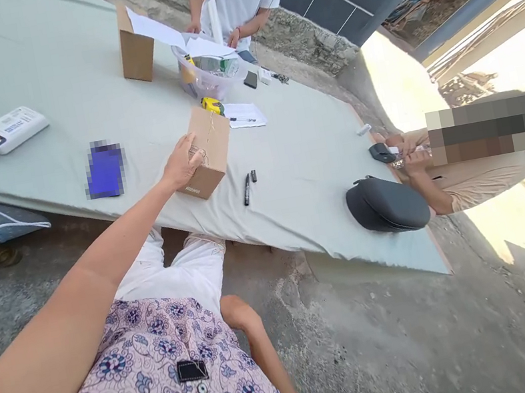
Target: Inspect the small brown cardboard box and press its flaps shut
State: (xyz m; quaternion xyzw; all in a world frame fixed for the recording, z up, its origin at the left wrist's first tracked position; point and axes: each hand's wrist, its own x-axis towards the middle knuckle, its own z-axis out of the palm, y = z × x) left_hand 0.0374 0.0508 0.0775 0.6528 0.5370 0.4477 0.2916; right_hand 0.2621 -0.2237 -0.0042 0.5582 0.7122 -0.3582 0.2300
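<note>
My left hand (184, 161) reaches over the table to a brown cardboard box (209, 139). Its fingers are bent together on the box's top, around a small coil of thin brown twine (198, 156). A loose strand of the twine trails over the box towards the far edge. Down by my thigh, below the table's near edge, is my right hand (236, 311); its fingers are hidden. To the right of the box lies an uncapped black marker (246, 190), its cap (253, 176) beside it. A yellow tape measure (212, 105) touches or nearly touches the box's far side.
On the cloth-covered table (291, 184) are a blurred blue item (105, 170), a white power bank (12, 130) with a cable, a second box (135, 49), a plastic tub (204, 81), paper (248, 115) and a black case (386, 203). Two people are at the far side and right end.
</note>
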